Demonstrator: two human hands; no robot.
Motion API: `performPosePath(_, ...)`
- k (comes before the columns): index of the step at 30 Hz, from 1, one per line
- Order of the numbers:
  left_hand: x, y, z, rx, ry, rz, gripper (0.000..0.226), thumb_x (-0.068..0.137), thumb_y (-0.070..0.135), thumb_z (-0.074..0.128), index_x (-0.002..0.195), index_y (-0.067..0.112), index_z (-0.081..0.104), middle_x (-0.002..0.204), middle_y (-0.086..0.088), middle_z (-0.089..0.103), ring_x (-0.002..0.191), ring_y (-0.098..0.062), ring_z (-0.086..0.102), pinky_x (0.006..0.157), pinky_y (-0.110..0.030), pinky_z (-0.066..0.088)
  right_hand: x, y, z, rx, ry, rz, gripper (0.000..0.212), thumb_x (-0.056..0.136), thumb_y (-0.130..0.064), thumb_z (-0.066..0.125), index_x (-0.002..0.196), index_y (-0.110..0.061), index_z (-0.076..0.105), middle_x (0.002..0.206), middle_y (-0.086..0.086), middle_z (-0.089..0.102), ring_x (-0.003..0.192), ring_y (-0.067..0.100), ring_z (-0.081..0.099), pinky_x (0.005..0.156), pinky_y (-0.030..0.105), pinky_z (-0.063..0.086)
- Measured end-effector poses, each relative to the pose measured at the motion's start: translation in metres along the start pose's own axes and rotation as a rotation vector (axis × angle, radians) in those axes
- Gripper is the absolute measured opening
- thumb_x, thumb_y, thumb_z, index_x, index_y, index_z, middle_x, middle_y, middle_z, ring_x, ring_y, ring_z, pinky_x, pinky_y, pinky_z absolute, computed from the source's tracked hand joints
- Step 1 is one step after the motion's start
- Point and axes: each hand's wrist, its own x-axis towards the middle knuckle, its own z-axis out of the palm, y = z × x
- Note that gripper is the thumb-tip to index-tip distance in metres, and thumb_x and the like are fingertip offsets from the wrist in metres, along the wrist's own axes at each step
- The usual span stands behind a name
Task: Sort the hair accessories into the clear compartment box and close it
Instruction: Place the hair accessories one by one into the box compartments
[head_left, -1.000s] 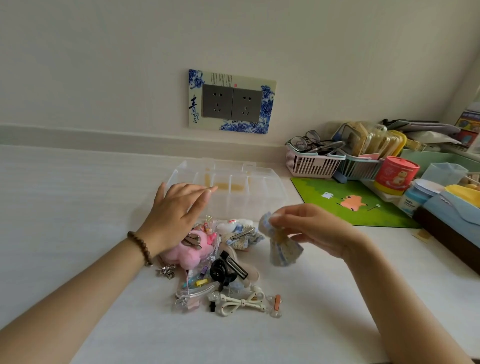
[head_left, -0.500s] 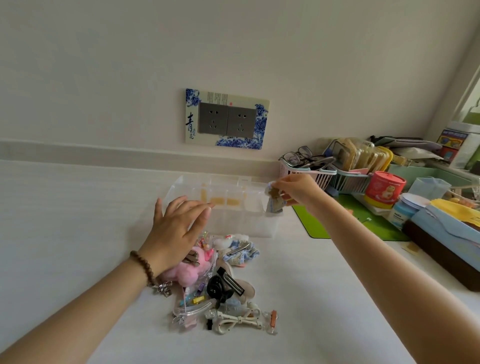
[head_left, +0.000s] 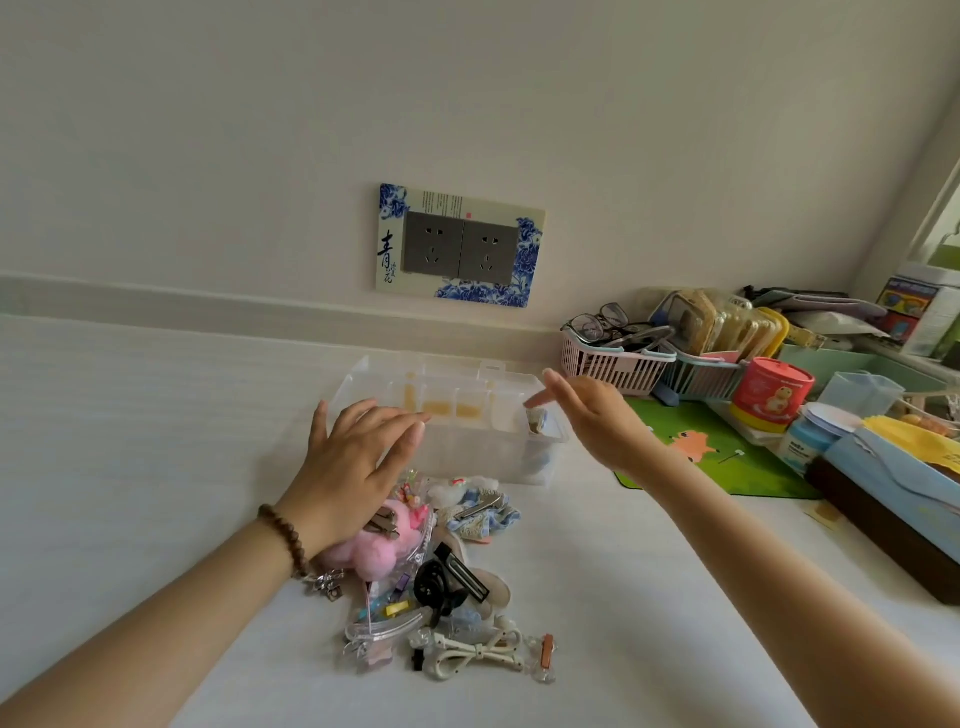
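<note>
The clear compartment box (head_left: 470, 452) stands open on the white table, its lid up behind it. A blue-and-white scrunchie (head_left: 537, 418) lies in the box's right-end compartment. My right hand (head_left: 589, 418) hovers just right of that compartment, fingers straight and empty. My left hand (head_left: 358, 462) rests with spread fingers on the box's front left wall. In front of the box lies a pile of hair accessories (head_left: 436, 582): a pink fluffy clip (head_left: 371, 551), a blue lace scrunchie (head_left: 483, 514), black clips (head_left: 449, 577), a white bow (head_left: 470, 652).
A green mat (head_left: 717, 457) lies right of the box. Behind it stand a pink basket (head_left: 618, 366) with glasses, a red tub (head_left: 771, 392) and other containers. A blue box on a dark tray (head_left: 893, 493) lines the right edge. A socket plate (head_left: 460, 244) is on the wall.
My right hand carried the blue-and-white scrunchie from above the pile to the box's right end and let it go into the compartment. My left hand stayed on the box.
</note>
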Motion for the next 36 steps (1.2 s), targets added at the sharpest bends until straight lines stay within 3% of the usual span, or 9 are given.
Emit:
performPosePath(2,0.0,0.0,0.0,0.006,0.006,0.006,0.078,0.076,0.069,-0.009,0.132,0.042,0.038,0.136,0.018,0.043,0.137,-0.008,0.018,0.113,-0.045,-0.01,-0.012,-0.003,0.003,-0.056,-0.068,-0.056,0.052,0.098,-0.041,0.023,0.108,-0.02,0.07,0.111,0.003,0.069,0.098,0.011,0.058,0.091,0.024,0.036)
performPosePath(5,0.0,0.0,0.0,0.013,0.009,0.009,0.078,0.076,0.069,-0.01,0.132,0.042,0.038,0.136,0.017,0.043,0.137,-0.01,0.019,0.113,-0.046,-0.009,-0.016,-0.006,0.008,-0.058,-0.083,-0.074,0.05,0.1,-0.037,0.022,0.114,-0.019,0.067,0.117,-0.003,0.065,0.102,0.0,0.044,0.104,0.031,0.026)
performPosePath(10,0.0,-0.003,-0.004,0.002,0.018,0.008,0.083,0.075,0.073,-0.011,0.131,0.041,0.04,0.136,0.017,0.044,0.137,-0.01,0.02,0.113,-0.048,-0.007,-0.016,-0.002,0.012,-0.019,-0.081,-0.06,0.049,0.099,-0.037,0.023,0.116,-0.02,0.065,0.116,0.002,0.066,0.108,0.013,0.052,0.09,0.024,0.029)
performPosePath(14,0.001,-0.003,-0.007,0.041,0.041,0.034,0.082,0.077,0.07,-0.009,0.129,0.036,0.045,0.13,0.013,0.052,0.128,-0.01,0.036,0.114,-0.047,-0.002,-0.028,0.004,0.016,-0.09,-0.004,-0.16,0.041,0.097,-0.044,0.029,0.121,-0.03,0.059,0.122,-0.006,0.058,0.118,0.011,0.046,0.099,0.028,0.03)
performPosePath(17,0.002,-0.003,-0.009,0.042,0.042,0.051,0.079,0.08,0.067,-0.005,0.129,0.033,0.047,0.13,0.012,0.053,0.126,-0.01,0.04,0.114,-0.044,-0.002,-0.047,-0.004,0.023,0.084,0.105,-0.189,0.03,0.091,-0.043,0.047,0.109,-0.028,0.065,0.11,-0.01,0.064,0.105,0.002,0.054,0.091,0.023,0.039)
performPosePath(21,0.003,-0.004,-0.01,0.019,0.035,0.104,0.077,0.082,0.067,-0.003,0.128,0.032,0.047,0.13,0.012,0.054,0.123,-0.008,0.044,0.113,-0.04,-0.003,-0.064,-0.006,0.033,0.208,0.042,-0.192,0.016,0.084,-0.037,0.061,0.091,-0.027,0.07,0.097,-0.012,0.068,0.095,0.002,0.059,0.082,0.02,0.043)
performPosePath(28,0.001,-0.01,-0.006,-0.001,0.028,0.075,0.074,0.082,0.067,-0.001,0.13,0.033,0.044,0.134,0.01,0.049,0.129,-0.008,0.035,0.115,-0.045,0.003,-0.063,0.002,0.046,0.125,-0.223,-0.164,0.032,0.077,-0.032,0.073,0.108,-0.029,0.067,0.108,-0.01,0.064,0.095,0.0,0.057,0.079,0.007,0.038)
performPosePath(34,0.003,-0.009,-0.004,-0.006,0.056,0.075,0.071,0.083,0.065,0.002,0.131,0.034,0.043,0.14,0.01,0.043,0.137,-0.012,0.023,0.114,-0.044,0.002,-0.065,0.007,0.049,-0.019,-0.137,-0.227,0.028,0.075,-0.024,0.068,0.101,-0.021,0.06,0.1,-0.006,0.06,0.091,0.009,0.053,0.085,0.023,0.044)
performPosePath(36,0.003,-0.008,-0.005,-0.022,0.076,0.09,0.072,0.083,0.066,0.001,0.131,0.033,0.043,0.14,0.009,0.044,0.137,-0.011,0.023,0.115,-0.045,0.002,-0.068,0.007,0.047,0.058,-0.115,-0.203,0.026,0.076,-0.022,0.066,0.1,-0.019,0.057,0.1,-0.003,0.064,0.09,0.011,0.056,0.084,0.024,0.045)
